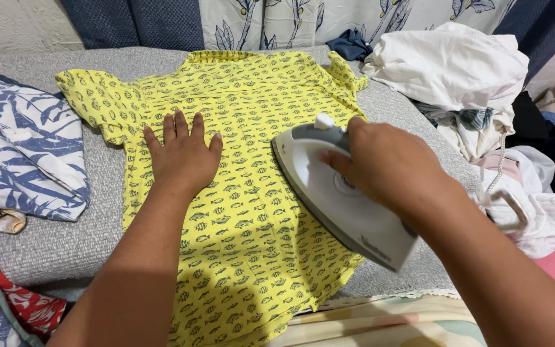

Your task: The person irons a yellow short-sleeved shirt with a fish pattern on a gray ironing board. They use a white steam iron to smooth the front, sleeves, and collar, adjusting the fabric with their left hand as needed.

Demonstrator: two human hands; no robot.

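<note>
On grey board, flat yellow fish-print shirt (245,212) under white iron (335,193).

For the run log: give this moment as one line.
left hand flat on yellow shirt | right hand grips white iron on shirt | grey board

The scene is viewed from one head-worn camera, angled steeply down and close over the grey ironing pad (59,247), its near edge apparently cropped.
</note>
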